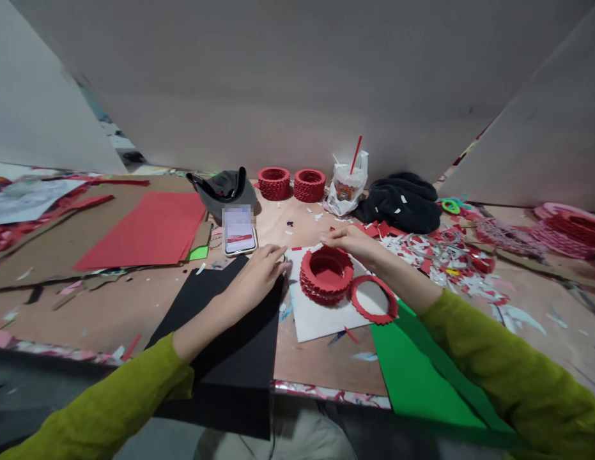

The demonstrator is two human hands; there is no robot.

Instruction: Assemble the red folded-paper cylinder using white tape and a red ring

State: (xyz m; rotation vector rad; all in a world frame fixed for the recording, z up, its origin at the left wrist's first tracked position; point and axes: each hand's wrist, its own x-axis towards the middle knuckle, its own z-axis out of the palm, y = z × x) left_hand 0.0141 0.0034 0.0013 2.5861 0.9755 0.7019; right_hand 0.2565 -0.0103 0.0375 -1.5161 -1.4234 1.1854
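Note:
A stack of red scalloped foam rings (327,275) sits on a white sheet (309,322) in front of me. Beside it, a single red ring (358,300) lies partly over the sheet's right side. At the stack's far edge, my right hand (347,241) pinches a small white strip (317,247) between thumb and fingers. My left hand (264,273) is left of the stack, over the edge of a black sheet (220,345), with its fingers loosely extended and nothing visible in them.
Two finished-looking red ring stacks (273,184) stand at the back, near a bagged drink (346,191). A phone (239,231) leans by a grey cap (225,191). Red sheets (144,230) lie left, green sheets (422,364) right. White and red scraps (434,255) are heaped near dark cloth (400,201).

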